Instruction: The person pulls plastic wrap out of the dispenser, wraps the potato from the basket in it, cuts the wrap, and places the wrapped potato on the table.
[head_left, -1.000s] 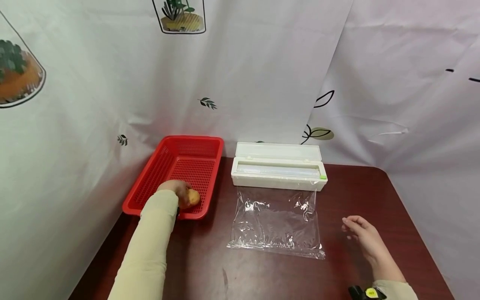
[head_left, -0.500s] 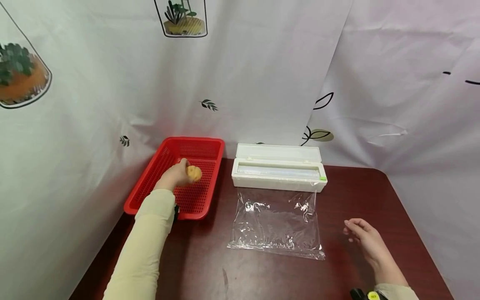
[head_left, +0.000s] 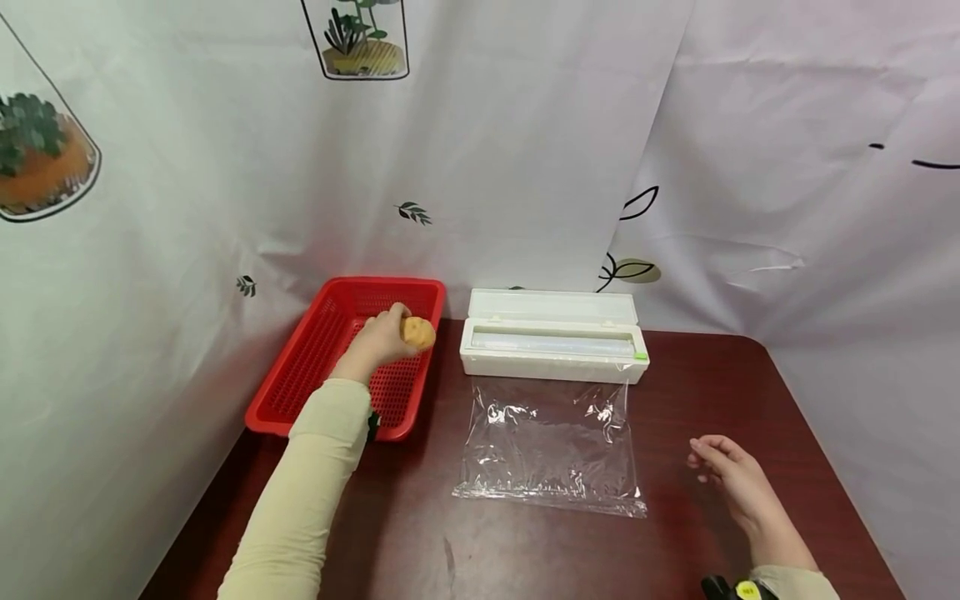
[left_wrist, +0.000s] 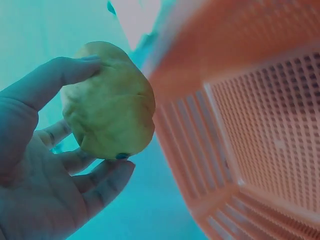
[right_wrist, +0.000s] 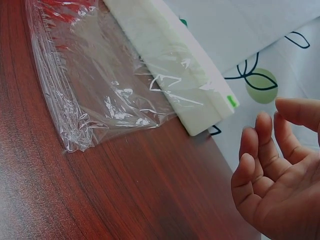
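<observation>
Yellow round item (left_wrist: 110, 102) sits pinched in the left hand (head_left: 381, 337) by the red basket's (head_left: 382, 286) right rim, thumb across one side, fingertips against another. The right hand (head_left: 738, 483), loosely curled, is near clear film (head_left: 555, 446).

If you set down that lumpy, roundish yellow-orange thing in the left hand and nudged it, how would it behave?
The lumpy, roundish yellow-orange thing would probably roll, but unevenly, given its dented outline. It seems firm: it looks unflattened in the grip of the left hand. It's likely not heavy, since one hand holds it.
</observation>
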